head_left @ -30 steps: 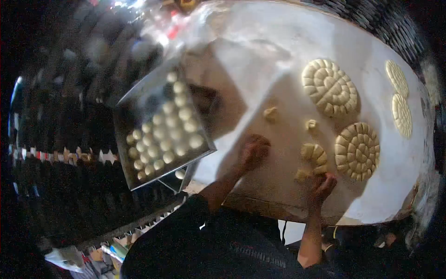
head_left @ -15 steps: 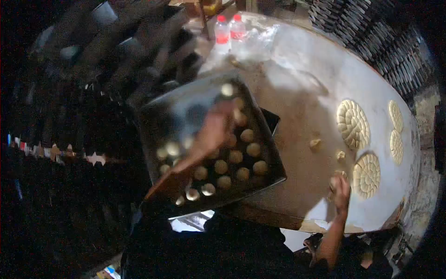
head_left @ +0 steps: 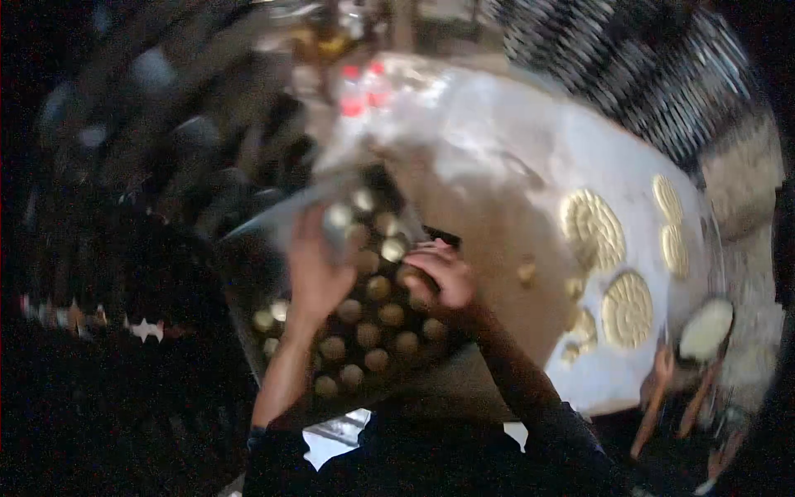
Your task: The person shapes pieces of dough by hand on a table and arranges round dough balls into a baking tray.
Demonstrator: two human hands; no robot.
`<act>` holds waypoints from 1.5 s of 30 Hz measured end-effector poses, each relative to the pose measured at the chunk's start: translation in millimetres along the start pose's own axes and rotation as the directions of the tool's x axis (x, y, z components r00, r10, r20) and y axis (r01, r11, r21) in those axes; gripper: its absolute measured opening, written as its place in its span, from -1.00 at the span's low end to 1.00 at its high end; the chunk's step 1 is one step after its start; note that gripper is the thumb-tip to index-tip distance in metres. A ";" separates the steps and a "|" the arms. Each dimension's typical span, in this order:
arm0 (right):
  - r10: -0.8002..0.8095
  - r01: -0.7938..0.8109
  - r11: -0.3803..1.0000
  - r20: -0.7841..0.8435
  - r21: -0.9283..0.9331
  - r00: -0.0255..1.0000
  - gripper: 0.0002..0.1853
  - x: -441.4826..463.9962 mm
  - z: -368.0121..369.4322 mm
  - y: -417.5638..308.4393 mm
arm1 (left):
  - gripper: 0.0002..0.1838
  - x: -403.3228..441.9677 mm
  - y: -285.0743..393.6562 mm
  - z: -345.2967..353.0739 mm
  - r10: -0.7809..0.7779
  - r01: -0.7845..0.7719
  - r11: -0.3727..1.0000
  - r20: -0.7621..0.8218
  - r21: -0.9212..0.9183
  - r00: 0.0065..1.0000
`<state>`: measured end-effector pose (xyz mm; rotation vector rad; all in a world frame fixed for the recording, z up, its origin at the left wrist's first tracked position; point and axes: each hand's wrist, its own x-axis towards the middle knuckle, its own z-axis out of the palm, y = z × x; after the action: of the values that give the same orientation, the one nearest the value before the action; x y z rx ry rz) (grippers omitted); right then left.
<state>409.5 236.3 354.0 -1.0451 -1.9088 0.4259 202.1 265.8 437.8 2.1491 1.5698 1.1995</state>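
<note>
A dark tray (head_left: 243,325) at the left holds several round dough balls (head_left: 368,335). Over the tray's far part is my left hand (head_left: 319,269), blurred, with its fingers reaching toward the back beside pale balls; what it touches is unclear. My right hand (head_left: 443,275) is bent over the tray's right side, fingers curled beside the balls, and whatever lies under them is hidden. To the right, small dough pieces (head_left: 582,329) and scored round doughs (head_left: 627,309) lie on the table (head_left: 530,108).
Two bottles with red caps (head_left: 351,91) stand at the table's far end. Another scored round (head_left: 592,229) and two narrow-looking ones (head_left: 666,199) lie farther right. At the right edge, another person's hands (head_left: 663,364) are near a pale oval item (head_left: 706,330).
My right hand has left the dough pieces on the table and come over the tray. My left hand has moved farther back across the tray. Another person's hands now appear at the right.
</note>
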 end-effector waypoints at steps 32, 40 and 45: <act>0.721 -0.913 0.405 -0.628 0.040 0.292 -0.43 -355.7 -181.5 71.4 | -0.80 -267.6 34.6 227.7 0.361 -0.148 0.870 0.402 -0.470 0.841; 0.965 -0.978 0.179 0.175 0.104 0.195 -0.55 -442.8 -24.4 5.4 | -0.72 -297.5 28.8 219.8 -0.076 0.360 0.840 0.569 -0.405 0.819; 0.869 -0.911 0.353 0.285 0.213 0.404 -0.53 -402.5 -87.8 -100.9 | -0.80 -319.8 -4.7 239.9 0.406 -0.370 0.914 0.397 -0.167 0.823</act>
<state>531.7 -155.9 248.3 -1.8020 -1.0662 1.4349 340.2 54.4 127.8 2.5320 0.9099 0.7839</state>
